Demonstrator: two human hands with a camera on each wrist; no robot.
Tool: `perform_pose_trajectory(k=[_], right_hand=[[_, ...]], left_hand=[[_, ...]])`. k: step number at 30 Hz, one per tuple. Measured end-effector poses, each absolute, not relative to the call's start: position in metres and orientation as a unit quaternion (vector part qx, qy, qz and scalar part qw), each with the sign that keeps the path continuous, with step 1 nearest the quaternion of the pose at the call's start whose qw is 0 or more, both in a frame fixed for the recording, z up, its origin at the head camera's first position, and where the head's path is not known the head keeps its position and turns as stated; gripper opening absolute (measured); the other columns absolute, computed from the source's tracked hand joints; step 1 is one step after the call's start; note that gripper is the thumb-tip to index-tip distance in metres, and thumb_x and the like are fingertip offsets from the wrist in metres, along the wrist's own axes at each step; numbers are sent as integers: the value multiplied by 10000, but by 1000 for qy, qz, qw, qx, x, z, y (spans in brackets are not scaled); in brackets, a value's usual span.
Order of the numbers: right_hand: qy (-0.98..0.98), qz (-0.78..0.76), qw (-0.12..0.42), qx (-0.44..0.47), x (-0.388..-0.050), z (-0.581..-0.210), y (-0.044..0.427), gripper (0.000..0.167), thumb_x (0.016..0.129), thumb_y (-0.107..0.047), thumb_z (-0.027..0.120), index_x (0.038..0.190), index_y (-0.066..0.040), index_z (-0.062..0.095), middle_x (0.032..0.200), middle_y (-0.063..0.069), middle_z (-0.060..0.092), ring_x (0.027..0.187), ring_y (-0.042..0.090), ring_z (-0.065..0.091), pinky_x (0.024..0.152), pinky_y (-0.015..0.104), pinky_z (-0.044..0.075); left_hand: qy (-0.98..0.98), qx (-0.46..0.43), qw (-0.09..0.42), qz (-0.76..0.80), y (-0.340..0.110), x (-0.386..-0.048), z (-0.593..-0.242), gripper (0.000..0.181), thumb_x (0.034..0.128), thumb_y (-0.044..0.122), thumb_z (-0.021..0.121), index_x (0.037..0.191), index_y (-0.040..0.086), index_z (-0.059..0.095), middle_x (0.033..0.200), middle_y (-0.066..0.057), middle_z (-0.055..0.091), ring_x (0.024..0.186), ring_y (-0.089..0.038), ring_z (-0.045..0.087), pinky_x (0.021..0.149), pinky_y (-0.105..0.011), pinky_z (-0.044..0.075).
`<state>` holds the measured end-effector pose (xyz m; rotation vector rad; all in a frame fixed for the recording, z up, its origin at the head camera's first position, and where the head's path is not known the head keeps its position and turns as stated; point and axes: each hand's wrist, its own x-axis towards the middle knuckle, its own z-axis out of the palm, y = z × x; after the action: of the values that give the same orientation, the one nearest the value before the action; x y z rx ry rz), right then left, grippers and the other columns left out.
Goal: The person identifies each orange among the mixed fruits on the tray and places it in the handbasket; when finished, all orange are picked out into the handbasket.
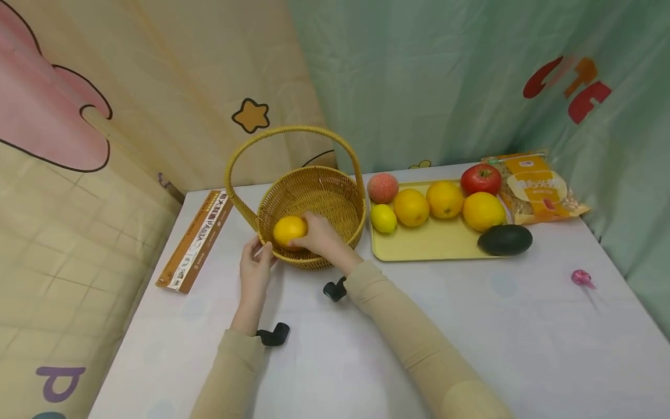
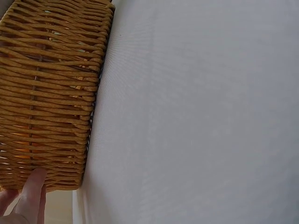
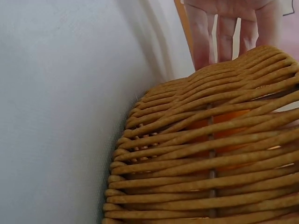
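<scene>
A woven wicker basket (image 1: pixel 324 201) with a tall arched handle (image 1: pixel 293 129) stands at the back of the table. Inside, against its left front wall, my right hand (image 1: pixel 320 235) grips an orange (image 1: pixel 289 231). My left hand (image 1: pixel 256 265) touches the outside of the basket at the left front rim. The right wrist view shows the left hand (image 3: pixel 229 28) with its fingers fairly straight against the woven wall. From the left wrist, a fingertip (image 2: pixel 35 179) is visible on the wicker. Orange colour shows through the weave; most of that fruit is hidden there.
To the right, a yellow tray (image 1: pixel 419 247) holds oranges (image 1: pixel 410 208), a lemon (image 1: pixel 384 218), a peach (image 1: pixel 383 188), a red fruit (image 1: pixel 480 179) and a dark avocado (image 1: pixel 505 240). Beyond is a food bag (image 1: pixel 539 189). A pasta box (image 1: pixel 196 241) lies left; a pink lollipop (image 1: pixel 582 278), far right.
</scene>
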<state>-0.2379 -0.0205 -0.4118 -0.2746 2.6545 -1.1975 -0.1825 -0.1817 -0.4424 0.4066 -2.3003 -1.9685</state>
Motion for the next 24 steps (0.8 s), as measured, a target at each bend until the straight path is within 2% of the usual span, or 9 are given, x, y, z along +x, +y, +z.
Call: perform_pose_trajectory(k=[5, 10, 13, 18, 24], right_hand=[[897, -425, 61, -106, -236, -409, -18, 670, 873, -421, 733, 1398, -69, 509, 1400, 133, 523, 1253, 296, 536, 1077, 426, 498], [874, -472, 2, -118, -231, -405, -3, 460, 926, -344, 681, 1313, -110, 599, 1350, 84, 562, 1280, 293, 524, 1102, 444, 477], [861, -491, -34, -126, -227, -400, 13, 380, 935, -307, 675, 1260, -115, 637, 1282, 67, 606, 1212, 277, 568, 1052, 424, 513], [840, -523, -84, -117, -220, -387, 53, 341, 935, -247, 684, 1222, -66, 653, 1225, 98, 644, 1155, 267, 605, 1005, 397, 556], [838, -529, -126, -57, -216, -381, 115, 352, 932, -226, 687, 1219, -27, 644, 1228, 154, 655, 1152, 322, 613, 1036, 468, 525]], left_hand=[[-753, 131, 46, -643, -183, -185, -443, 500, 1032, 201, 503, 1478, 29, 356, 1477, -176, 433, 1247, -277, 543, 933, -237, 573], [-755, 142, 39, -639, -183, -186, -444, 494, 1030, 199, 512, 1477, 48, 364, 1479, -151, 438, 1237, -247, 547, 886, -178, 577], [-757, 148, 32, -636, -183, -186, -443, 499, 1030, 209, 513, 1481, 58, 363, 1487, -141, 435, 1240, -238, 545, 888, -177, 575], [-757, 152, 23, -635, -184, -183, -441, 515, 1032, 224, 506, 1494, 65, 343, 1506, -132, 412, 1257, -225, 529, 931, -213, 568], [-753, 145, 24, -641, -185, -185, -441, 508, 1030, 207, 508, 1483, 45, 345, 1500, -142, 413, 1239, -226, 536, 937, -216, 567]])
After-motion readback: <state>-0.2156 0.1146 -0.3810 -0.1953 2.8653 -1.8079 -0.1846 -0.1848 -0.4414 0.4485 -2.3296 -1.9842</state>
